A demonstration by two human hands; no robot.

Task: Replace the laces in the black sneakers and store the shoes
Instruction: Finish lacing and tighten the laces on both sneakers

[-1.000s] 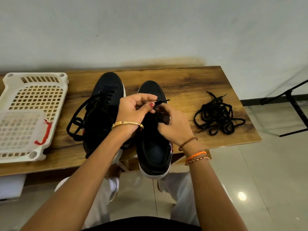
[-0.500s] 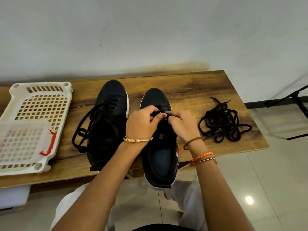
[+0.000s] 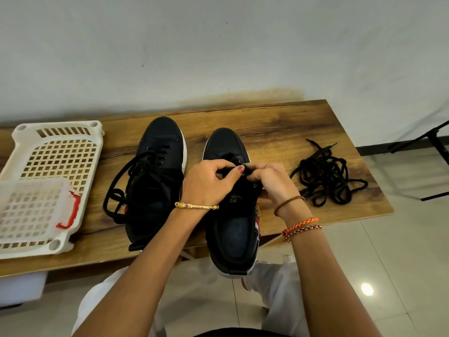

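Note:
Two black sneakers lie toes-away on a wooden table (image 3: 279, 122). The left sneaker (image 3: 155, 171) has a loose black lace threaded through it, looping out to its left. The right sneaker (image 3: 233, 229) overhangs the table's near edge. Over its eyelets my left hand (image 3: 209, 183) and my right hand (image 3: 269, 183) meet, both pinching a black lace at the tongue; the lace is mostly hidden under my fingers. A tangled pile of black laces (image 3: 328, 176) lies on the table to the right of my right hand.
A white perforated plastic basket (image 3: 58, 152) with a red-handled smaller basket (image 3: 31, 210) on it stands at the table's left end. A black stand's legs (image 3: 427, 142) are on the tiled floor at right. My knees are under the table edge.
My hands have dropped from holding the lace tip above the right sneaker down onto its eyelets. The view has shifted, so the table sits lower in frame.

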